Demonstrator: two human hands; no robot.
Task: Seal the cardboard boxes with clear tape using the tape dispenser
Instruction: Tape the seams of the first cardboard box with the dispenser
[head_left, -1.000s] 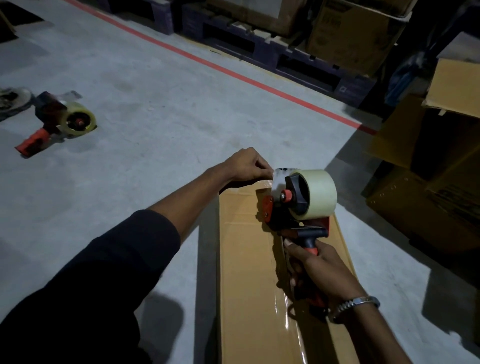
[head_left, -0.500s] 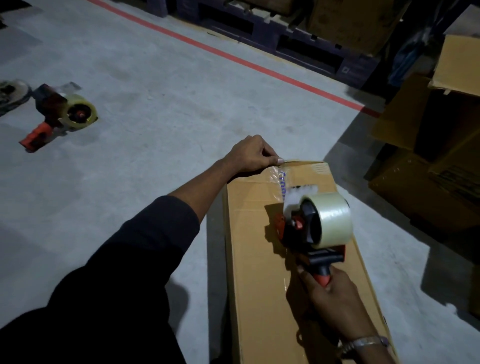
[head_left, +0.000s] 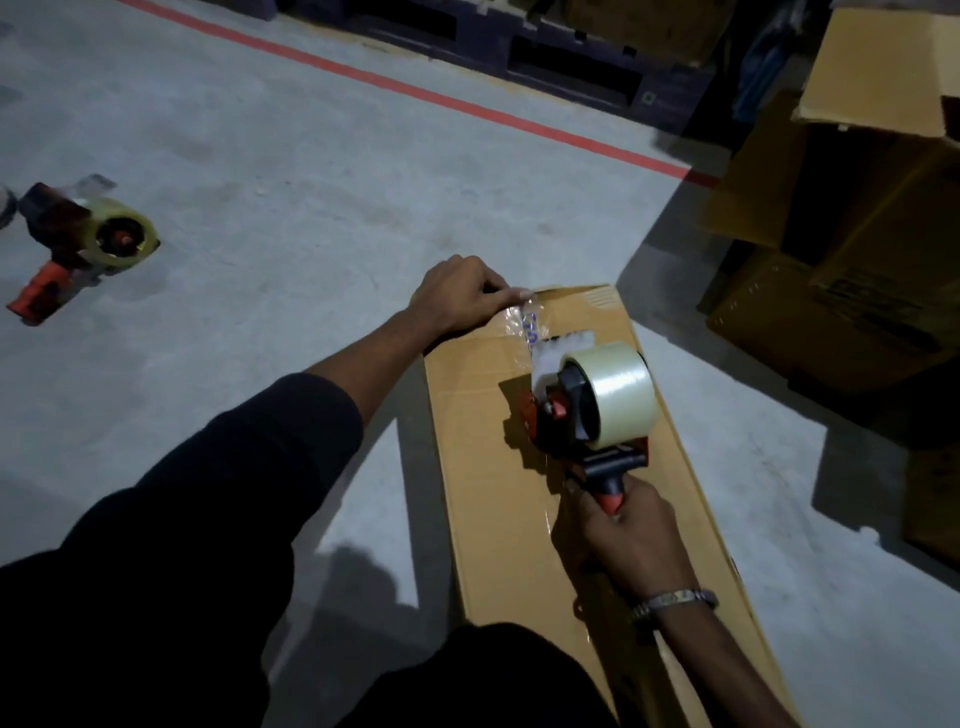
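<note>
Nearest to me, my right hand (head_left: 626, 535) is wrapped around the red and black handle of the tape dispenser (head_left: 589, 410), fingers fully curled. The dispenser sits on top of the long cardboard box (head_left: 483, 493), its roll of clear tape (head_left: 618, 392) upright and its front end pointing away from me.

The box lies flat on the concrete floor (head_left: 291, 197) with its long axis running from my body toward the far end, tilted slightly to the left as it goes. A glossy strip on the lid close to me looks like tape already laid, though I cannot be certain in this light.

Further out, my left hand (head_left: 460, 293) rests at the far left corner of the box, fingers bent, pinching or pressing down the loose end of the tape (head_left: 524, 319) near the far edge. A short length of tape spans from that hand back to the dispenser.

Judgement: the seam runs along the box's long axis, so the dispenser must travel along that line while the left hand anchors the far end. The right hand is the nearer and the working one.

Beyond, a second tape dispenser (head_left: 85, 244) lies on the floor well to the left. A red floor line (head_left: 415, 93) crosses behind, and stacked boxes (head_left: 841, 249) stand to the right.
</note>
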